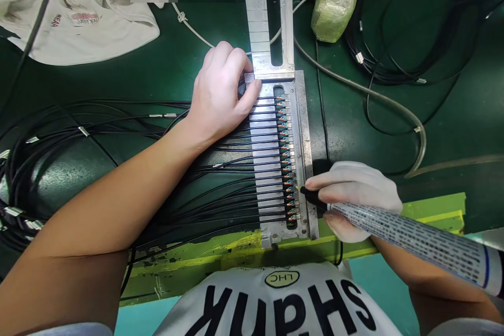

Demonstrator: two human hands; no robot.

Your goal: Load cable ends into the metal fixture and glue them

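A flat metal fixture [305, 142] lies on the green table. Across it runs a row of thin black cables [236, 150], their stripped ends showing coloured wires and small connectors [286, 148]. My left hand [222, 92] is bare and closed at the fixture's upper left corner, thumb on the edge; a dark part under the curled fingers is mostly hidden. In a white glove, my right hand [356, 197] grips a marker-like pen [409, 236] with a black front and a white barrel covered in dark print. The pen's tip is close to the lower connectors; contact is unclear.
A hinged metal frame [260, 21] extends away from the fixture's top. Coiled black cables lie left [23, 184] and right [429, 37]. A white cloth [118, 26], a wrapped green bundle [334, 10] and a hose [378, 93] are farther back. The table's near edge is yellow-green [189, 257].
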